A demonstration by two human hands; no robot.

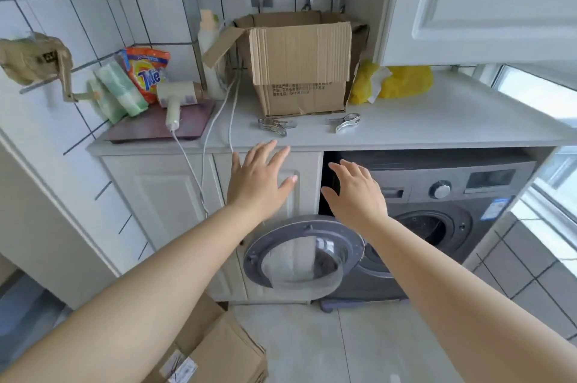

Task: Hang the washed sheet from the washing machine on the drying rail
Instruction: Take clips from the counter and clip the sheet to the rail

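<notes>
Head view: both bare arms reach forward, left hand flat with fingers spread, holding nothing, hovering in front of the white panelled cabinet door; right hand likewise released, fingers straight, gripping nothing, in front of the upper left corner of the dark grey front-loading washing machine. Machine sits under the white countertop at about 3 o'clock of the hands. Its round grey door with clear glass bowl is swung wide open, at 6 o'clock below both hands. Drum opening is dark; the washed sheet cannot be made out inside it, and no drying rail shows. On the countertop at 12 o'clock: open brown cardboard box, with two metal clothes pegs just in front of it. Yellow plastic bag lies at the box's 3 o'clock. At 10 o'clock: orange detergent bag, green-white plastic rolls, white handheld dryer on a mauve flat scale, white cord hanging down the cabinet. Flattened brown cartons lie on the floor at 7 o'clock.
</notes>
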